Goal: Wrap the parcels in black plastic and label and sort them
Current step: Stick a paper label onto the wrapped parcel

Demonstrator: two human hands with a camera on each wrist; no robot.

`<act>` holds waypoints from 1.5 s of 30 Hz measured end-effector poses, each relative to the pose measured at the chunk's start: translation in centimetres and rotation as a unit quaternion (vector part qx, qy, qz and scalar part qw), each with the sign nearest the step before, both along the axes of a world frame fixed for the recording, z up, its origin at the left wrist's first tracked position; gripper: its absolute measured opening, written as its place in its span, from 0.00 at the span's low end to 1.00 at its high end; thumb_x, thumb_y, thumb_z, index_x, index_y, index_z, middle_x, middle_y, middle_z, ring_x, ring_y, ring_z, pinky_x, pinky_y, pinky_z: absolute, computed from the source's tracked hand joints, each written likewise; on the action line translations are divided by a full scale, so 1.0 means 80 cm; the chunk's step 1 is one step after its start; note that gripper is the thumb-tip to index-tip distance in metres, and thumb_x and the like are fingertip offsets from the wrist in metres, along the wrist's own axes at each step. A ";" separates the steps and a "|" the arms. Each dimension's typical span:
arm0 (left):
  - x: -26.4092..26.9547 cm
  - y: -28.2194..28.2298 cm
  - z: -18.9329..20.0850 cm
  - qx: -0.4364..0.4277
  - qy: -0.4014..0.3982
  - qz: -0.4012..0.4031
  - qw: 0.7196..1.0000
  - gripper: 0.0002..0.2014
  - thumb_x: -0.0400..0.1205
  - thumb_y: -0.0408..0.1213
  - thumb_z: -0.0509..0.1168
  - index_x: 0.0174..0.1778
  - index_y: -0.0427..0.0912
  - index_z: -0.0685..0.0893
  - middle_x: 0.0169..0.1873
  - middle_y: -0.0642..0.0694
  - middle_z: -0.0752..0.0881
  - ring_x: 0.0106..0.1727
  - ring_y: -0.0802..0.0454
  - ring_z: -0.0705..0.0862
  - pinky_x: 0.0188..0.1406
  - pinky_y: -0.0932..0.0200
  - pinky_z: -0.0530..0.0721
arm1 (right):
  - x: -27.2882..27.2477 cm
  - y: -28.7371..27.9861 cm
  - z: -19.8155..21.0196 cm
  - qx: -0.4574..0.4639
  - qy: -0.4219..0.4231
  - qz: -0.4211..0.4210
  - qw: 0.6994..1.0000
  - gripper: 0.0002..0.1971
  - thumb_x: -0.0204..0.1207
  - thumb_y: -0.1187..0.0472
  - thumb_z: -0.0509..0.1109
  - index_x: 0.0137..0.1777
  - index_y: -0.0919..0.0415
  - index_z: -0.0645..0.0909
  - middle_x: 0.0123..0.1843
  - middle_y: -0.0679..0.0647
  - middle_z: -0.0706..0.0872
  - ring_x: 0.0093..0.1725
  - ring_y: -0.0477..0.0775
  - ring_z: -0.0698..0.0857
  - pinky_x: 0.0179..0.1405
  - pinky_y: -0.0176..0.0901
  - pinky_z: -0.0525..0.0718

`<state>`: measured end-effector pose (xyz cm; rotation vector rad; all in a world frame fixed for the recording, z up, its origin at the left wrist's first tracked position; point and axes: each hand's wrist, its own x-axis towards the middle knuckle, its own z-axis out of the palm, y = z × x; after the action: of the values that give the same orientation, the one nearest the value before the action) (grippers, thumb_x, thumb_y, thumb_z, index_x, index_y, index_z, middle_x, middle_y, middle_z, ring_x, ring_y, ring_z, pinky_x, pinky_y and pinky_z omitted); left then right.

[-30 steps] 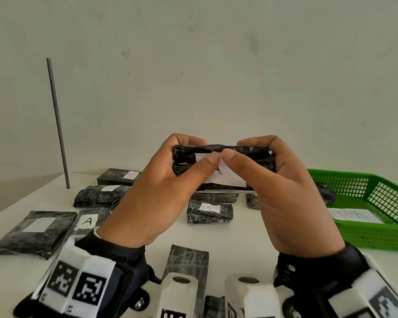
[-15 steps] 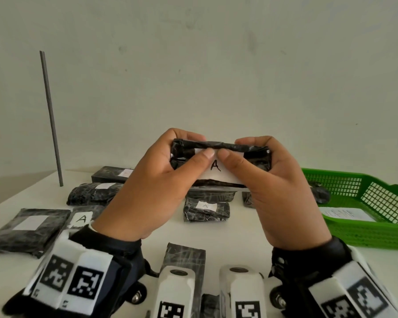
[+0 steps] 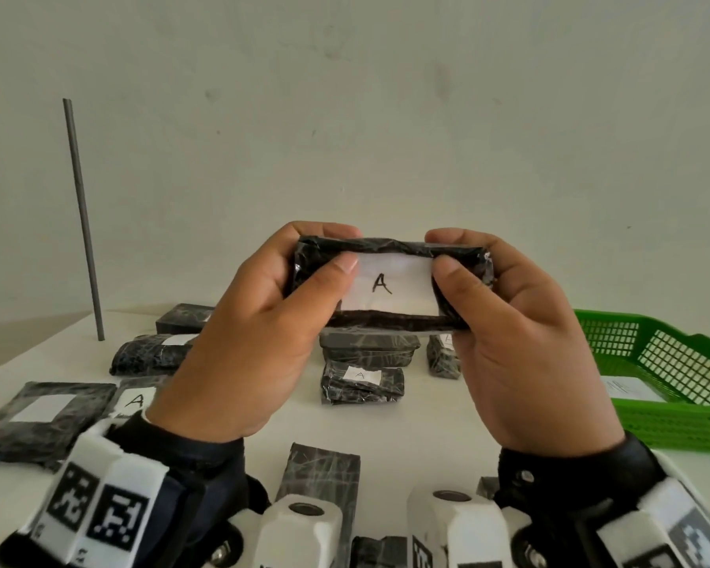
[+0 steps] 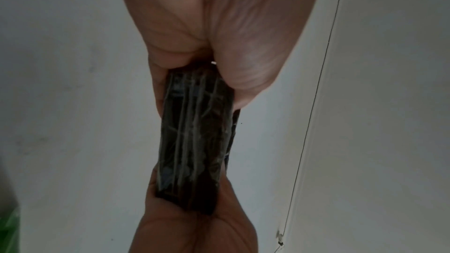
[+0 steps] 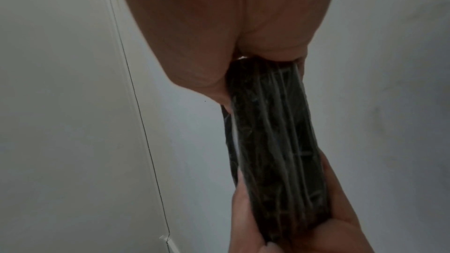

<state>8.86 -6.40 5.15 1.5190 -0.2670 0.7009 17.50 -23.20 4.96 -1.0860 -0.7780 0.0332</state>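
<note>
Because the black-wrapped parcel (image 3: pixel 390 280) is held up in mid-air between both hands, above the table (image 3: pixel 427 412), it looks light and fairly stiff. Its glossy film likely slips, so the short ends are the sensible hold. The left hand (image 3: pixel 259 342) and right hand (image 3: pixel 521 346) each curl round an end, thumbs beside the white "A" label (image 3: pixel 390 286). The green basket (image 3: pixel 673 420) on the right holds a white sheet — little else is visible inside.

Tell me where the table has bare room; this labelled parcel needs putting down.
Bare table lies between the small labelled parcel and the green basket. The left side is crowded with wrapped parcels, and more sit behind.
</note>
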 end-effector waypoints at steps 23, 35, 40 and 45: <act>0.012 0.005 -0.007 -0.013 0.028 0.007 0.999 0.14 0.73 0.34 0.68 0.44 0.60 0.90 0.40 0.49 0.85 0.45 0.50 0.85 0.52 0.49 0.83 | -0.002 0.013 -0.005 -0.044 0.036 0.034 0.998 0.17 0.68 0.66 0.72 0.57 0.53 0.83 0.45 0.55 0.90 0.44 0.53 0.89 0.45 0.44 0.89; 0.013 0.002 -0.006 -0.010 0.018 -0.009 1.000 0.15 0.73 0.30 0.67 0.43 0.59 0.88 0.41 0.48 0.87 0.43 0.53 0.86 0.46 0.58 0.86 | -0.011 0.018 -0.004 -0.064 0.031 -0.016 0.997 0.19 0.68 0.63 0.76 0.58 0.53 0.80 0.52 0.60 0.94 0.48 0.58 0.90 0.57 0.62 0.89; 0.015 -0.002 -0.007 -0.006 0.025 0.002 1.000 0.12 0.74 0.34 0.69 0.46 0.59 0.88 0.45 0.42 0.90 0.51 0.47 0.89 0.55 0.53 0.86 | -0.014 0.016 -0.001 -0.073 0.022 -0.048 0.996 0.17 0.76 0.67 0.81 0.59 0.56 0.79 0.51 0.64 0.94 0.46 0.58 0.91 0.51 0.58 0.90; 0.012 0.003 -0.005 -0.010 0.034 -0.021 0.999 0.12 0.73 0.34 0.71 0.46 0.58 0.87 0.42 0.51 0.90 0.45 0.56 0.90 0.48 0.62 0.86 | -0.012 0.018 -0.003 -0.088 0.012 -0.049 0.995 0.20 0.72 0.62 0.84 0.60 0.54 0.79 0.49 0.58 0.95 0.51 0.64 0.94 0.54 0.60 0.92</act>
<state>9.82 -6.17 4.79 1.5115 -0.2392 0.6163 16.57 -21.79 4.70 -1.2870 -0.7099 0.0324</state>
